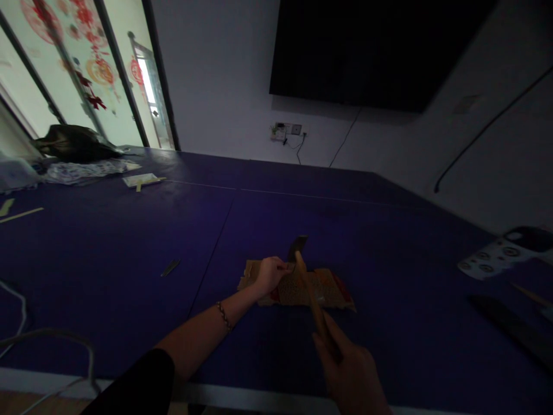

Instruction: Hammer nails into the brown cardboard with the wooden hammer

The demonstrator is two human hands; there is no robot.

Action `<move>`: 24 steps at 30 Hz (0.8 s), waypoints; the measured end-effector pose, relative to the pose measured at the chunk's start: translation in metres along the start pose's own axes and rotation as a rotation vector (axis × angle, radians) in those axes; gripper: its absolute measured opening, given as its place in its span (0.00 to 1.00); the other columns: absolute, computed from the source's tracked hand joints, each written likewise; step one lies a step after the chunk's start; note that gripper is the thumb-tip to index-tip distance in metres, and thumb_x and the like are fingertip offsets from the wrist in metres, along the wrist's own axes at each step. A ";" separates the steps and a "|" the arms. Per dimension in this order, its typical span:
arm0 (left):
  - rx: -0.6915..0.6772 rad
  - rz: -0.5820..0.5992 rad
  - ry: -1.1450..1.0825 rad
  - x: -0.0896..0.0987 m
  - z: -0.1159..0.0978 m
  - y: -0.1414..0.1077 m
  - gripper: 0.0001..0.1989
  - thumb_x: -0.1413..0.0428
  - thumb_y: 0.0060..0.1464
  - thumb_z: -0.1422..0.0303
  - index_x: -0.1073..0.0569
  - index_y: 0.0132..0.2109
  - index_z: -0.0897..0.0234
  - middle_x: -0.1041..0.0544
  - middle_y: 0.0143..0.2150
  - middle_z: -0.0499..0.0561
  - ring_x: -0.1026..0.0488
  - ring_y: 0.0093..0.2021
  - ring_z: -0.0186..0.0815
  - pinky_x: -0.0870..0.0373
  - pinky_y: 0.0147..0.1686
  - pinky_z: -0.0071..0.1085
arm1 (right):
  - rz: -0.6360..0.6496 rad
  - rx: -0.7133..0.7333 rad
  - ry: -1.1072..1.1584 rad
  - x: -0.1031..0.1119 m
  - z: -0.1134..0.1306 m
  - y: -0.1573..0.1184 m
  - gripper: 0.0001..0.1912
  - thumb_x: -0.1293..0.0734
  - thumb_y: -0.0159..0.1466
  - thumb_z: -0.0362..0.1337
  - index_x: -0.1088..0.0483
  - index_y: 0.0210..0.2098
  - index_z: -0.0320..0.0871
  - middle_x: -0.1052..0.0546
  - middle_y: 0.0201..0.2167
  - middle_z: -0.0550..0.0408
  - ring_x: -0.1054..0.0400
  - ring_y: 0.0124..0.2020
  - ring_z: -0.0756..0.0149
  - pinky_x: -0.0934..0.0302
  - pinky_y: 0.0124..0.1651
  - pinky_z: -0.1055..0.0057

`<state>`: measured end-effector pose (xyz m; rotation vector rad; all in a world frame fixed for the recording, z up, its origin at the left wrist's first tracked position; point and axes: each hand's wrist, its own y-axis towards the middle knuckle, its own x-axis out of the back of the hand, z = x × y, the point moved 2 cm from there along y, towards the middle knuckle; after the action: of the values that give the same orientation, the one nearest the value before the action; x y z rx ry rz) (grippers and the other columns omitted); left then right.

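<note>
My right hand [352,369] is wrapped round the wooden handle of a hammer [311,294], its dark metal head pointing away from me. Under the hammer lies a torn piece of brown cardboard [332,291] with dark red patches. My left hand [272,274] rests over the cardboard's left part, thumb and fingers pinched close beside the hammer head. What sits between those fingertips is too small and dark to name. A beaded bracelet [224,316] circles my left wrist.
The purple table [259,219] carries a small flat grey piece [170,267] at left, a white tray [142,180] and a dark bag [78,143] farther back. On the right are a white patterned object [492,259] and a long dark object [510,323]. Cables [52,332] lie at front left.
</note>
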<state>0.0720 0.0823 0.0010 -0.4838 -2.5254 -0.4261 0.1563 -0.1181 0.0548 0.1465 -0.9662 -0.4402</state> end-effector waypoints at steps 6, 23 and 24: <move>-0.017 0.004 0.009 0.000 0.001 0.000 0.04 0.40 0.45 0.74 0.24 0.24 0.67 0.23 0.29 0.49 0.30 0.30 0.32 0.34 0.32 0.25 | 0.017 0.041 0.003 -0.002 0.005 0.001 0.29 0.45 0.60 0.43 0.29 0.45 0.23 0.23 0.16 0.44 0.32 0.12 0.60 0.37 0.18 0.69; -0.026 0.034 0.042 -0.002 0.004 0.003 0.05 0.41 0.45 0.75 0.24 0.23 0.66 0.25 0.27 0.48 0.31 0.29 0.31 0.37 0.30 0.25 | -0.038 0.049 -0.020 -0.002 0.009 0.000 0.28 0.45 0.60 0.45 0.30 0.47 0.27 0.21 0.21 0.42 0.30 0.15 0.59 0.35 0.21 0.67; -0.023 0.032 0.044 -0.002 0.003 0.003 0.05 0.41 0.45 0.74 0.24 0.23 0.66 0.25 0.27 0.48 0.30 0.29 0.31 0.36 0.30 0.25 | -0.040 0.051 -0.010 -0.003 0.009 0.000 0.28 0.45 0.61 0.45 0.30 0.47 0.27 0.21 0.22 0.42 0.29 0.16 0.59 0.35 0.22 0.68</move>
<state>0.0734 0.0855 -0.0024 -0.5176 -2.4694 -0.4489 0.1473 -0.1164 0.0579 0.2101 -0.9863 -0.4541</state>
